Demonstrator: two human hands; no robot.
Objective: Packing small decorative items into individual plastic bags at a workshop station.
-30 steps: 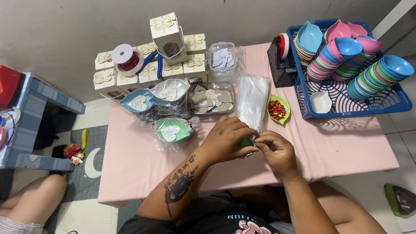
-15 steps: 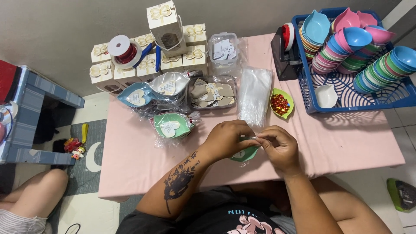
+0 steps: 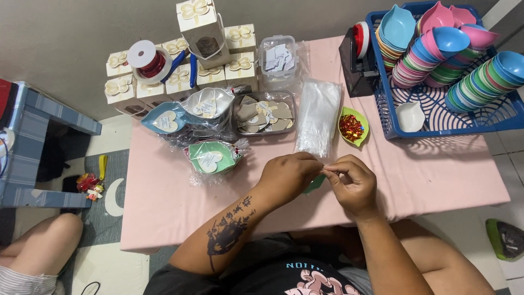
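Scene: a person is sitting at a pink tabletop (image 3: 436,180), seen from above by a head-worn camera, both hands meeting just past its near edge.
Left hand: the left hand (image 3: 289,177) is closing in a pinch, fingertips gripping something small and thin at the point where the two hands meet; what exactly is pinched is too small to tell.
Right hand: the right hand (image 3: 353,183) is also pinching shut, thumb and forefinger touching the left hand's fingertips.
Thing in hand: a green leaf-shaped dish (image 3: 313,184) is lying under and between the hands, only a sliver showing below the left hand's fingers.
Doing it well: judging from the grip, the work is fine fingertip work, so keeping both wrists low over the tabletop and the dish steady underneath should be helping; pulling too hard could be slipping the small piece loose.
Close by: a stack of clear plastic bags (image 3: 318,116) is lying just beyond the hands, with a small green dish of red and gold bits (image 3: 352,127) beside it.
Further off: wrapped dishes with heart tags (image 3: 210,158), a clear tray of heart tags (image 3: 265,113), cream gift boxes (image 3: 180,82) and a blue basket (image 3: 436,117) of coloured dishes are standing well apart from the hands.
Change from earlier: a second ago the hands were clasping the dish closer together; now the fingertips are meeting higher, and less green is showing.
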